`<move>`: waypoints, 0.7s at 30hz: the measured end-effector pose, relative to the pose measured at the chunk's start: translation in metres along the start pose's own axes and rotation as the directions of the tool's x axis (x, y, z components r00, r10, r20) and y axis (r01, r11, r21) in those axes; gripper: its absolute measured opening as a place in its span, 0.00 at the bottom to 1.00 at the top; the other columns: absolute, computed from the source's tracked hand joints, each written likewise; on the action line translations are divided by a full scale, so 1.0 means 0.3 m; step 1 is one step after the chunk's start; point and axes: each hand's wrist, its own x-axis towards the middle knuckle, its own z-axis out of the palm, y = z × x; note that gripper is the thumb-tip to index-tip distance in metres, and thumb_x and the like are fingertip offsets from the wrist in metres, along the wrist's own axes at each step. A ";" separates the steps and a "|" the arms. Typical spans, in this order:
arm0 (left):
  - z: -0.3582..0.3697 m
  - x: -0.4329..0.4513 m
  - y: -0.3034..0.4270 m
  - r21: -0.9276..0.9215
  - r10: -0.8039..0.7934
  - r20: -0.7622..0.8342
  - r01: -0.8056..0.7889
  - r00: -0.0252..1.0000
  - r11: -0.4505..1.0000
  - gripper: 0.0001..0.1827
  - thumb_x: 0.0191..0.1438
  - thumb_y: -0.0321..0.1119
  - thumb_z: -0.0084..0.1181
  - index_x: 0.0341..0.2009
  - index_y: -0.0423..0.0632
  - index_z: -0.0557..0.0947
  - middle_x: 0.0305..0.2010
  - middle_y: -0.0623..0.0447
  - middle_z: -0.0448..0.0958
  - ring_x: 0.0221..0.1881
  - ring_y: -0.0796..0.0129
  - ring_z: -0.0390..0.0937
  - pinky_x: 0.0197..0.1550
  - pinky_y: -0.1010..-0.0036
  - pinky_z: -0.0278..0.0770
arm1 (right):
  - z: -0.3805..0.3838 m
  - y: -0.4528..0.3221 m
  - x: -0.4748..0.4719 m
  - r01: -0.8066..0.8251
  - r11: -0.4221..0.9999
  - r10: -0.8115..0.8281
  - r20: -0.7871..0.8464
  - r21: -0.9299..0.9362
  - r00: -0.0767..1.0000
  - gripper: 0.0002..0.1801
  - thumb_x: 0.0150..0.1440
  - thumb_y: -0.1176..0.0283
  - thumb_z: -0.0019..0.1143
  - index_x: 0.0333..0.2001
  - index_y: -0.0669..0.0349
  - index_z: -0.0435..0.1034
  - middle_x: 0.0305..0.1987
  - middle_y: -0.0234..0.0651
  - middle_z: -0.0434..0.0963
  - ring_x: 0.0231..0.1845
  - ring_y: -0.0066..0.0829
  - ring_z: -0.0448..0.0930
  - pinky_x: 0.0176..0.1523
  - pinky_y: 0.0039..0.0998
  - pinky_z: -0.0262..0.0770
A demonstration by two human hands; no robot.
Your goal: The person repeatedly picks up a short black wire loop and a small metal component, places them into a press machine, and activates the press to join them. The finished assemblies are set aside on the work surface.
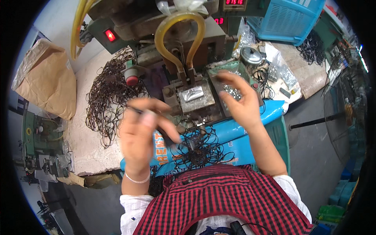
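Observation:
My left hand (144, 126), blurred by motion, is over the table's near part with a thin dark piece between its fingers, seemingly one of the black loops. Right of the press, my right hand (242, 101) is raised over a green metal tray (243, 70) of small shiny metal parts, thumb and fingers apart. Between the hands sits the metal press block (196, 101) with a silvery piece (192, 94) on top, below a yellow hose (160, 38). A tangle of thin black loops (199, 149) lies on a blue printed plastic sheet (238, 147) in front of me.
A large heap of dark loops (107, 91) covers the table at left, beside a brown paper sack (48, 79). A red button (132, 80) juts from the machine. A lidded metal pot (251, 55), a blue plastic crate (285, 20) and a fan (346, 108) stand at right.

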 end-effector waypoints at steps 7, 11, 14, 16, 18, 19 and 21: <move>0.094 0.003 -0.096 -0.279 -0.720 0.267 0.767 0.640 0.579 0.18 0.70 0.35 0.43 0.52 0.32 0.77 0.22 0.47 0.78 0.19 0.67 0.76 0.18 0.79 0.73 | -0.078 0.328 0.008 0.082 0.710 -0.195 -0.083 -0.699 0.977 0.10 0.49 0.73 0.67 0.36 0.61 0.78 0.52 0.48 0.79 0.61 0.52 0.75 0.62 0.45 0.71; 0.117 -0.008 -0.118 -0.311 -0.750 0.155 0.752 0.643 0.581 0.19 0.70 0.37 0.43 0.52 0.34 0.79 0.20 0.50 0.77 0.20 0.71 0.76 0.13 0.80 0.69 | -0.081 0.282 0.048 0.064 0.829 -0.188 -0.168 -0.556 0.968 0.06 0.50 0.74 0.62 0.31 0.63 0.73 0.38 0.44 0.79 0.47 0.50 0.78 0.51 0.45 0.74; 0.129 -0.005 -0.122 -0.304 -0.751 0.136 0.748 0.647 0.590 0.19 0.70 0.37 0.42 0.52 0.35 0.79 0.20 0.51 0.77 0.19 0.72 0.76 0.13 0.80 0.68 | -0.075 0.337 0.027 0.068 0.807 -0.220 -0.192 -0.587 0.956 0.04 0.53 0.73 0.56 0.30 0.63 0.72 0.33 0.44 0.78 0.41 0.50 0.77 0.44 0.46 0.74; 0.122 -0.014 -0.125 -0.290 -0.757 0.155 0.761 0.635 0.580 0.19 0.70 0.37 0.42 0.51 0.35 0.79 0.20 0.51 0.77 0.18 0.72 0.75 0.13 0.81 0.68 | -0.067 0.323 0.026 0.099 0.782 -0.244 -0.157 -0.615 0.957 0.04 0.53 0.74 0.56 0.30 0.63 0.73 0.32 0.44 0.78 0.39 0.50 0.78 0.42 0.46 0.74; 0.128 -0.017 -0.125 -0.291 -0.744 0.149 0.748 0.651 0.597 0.21 0.71 0.40 0.41 0.53 0.36 0.79 0.21 0.52 0.77 0.17 0.73 0.74 0.13 0.81 0.68 | -0.058 0.314 0.040 0.141 0.767 -0.295 -0.148 -0.626 0.944 0.03 0.53 0.74 0.57 0.29 0.62 0.74 0.29 0.43 0.78 0.35 0.49 0.78 0.39 0.46 0.74; 0.131 -0.023 -0.130 -0.315 -0.733 0.158 0.738 0.661 0.597 0.22 0.72 0.42 0.41 0.54 0.37 0.78 0.21 0.52 0.77 0.17 0.73 0.74 0.14 0.82 0.68 | -0.061 0.319 0.038 0.135 0.774 -0.288 -0.155 -0.619 0.945 0.04 0.52 0.73 0.59 0.30 0.61 0.77 0.30 0.43 0.80 0.35 0.48 0.80 0.40 0.44 0.75; 0.081 -0.072 -0.234 -0.473 -0.562 0.385 0.679 0.732 0.561 0.25 0.74 0.48 0.38 0.58 0.39 0.76 0.26 0.53 0.79 0.24 0.72 0.79 0.19 0.79 0.75 | -0.068 0.317 0.013 0.111 0.801 -0.268 -0.186 -0.588 0.945 0.05 0.52 0.73 0.62 0.33 0.61 0.80 0.32 0.43 0.82 0.37 0.46 0.82 0.43 0.40 0.77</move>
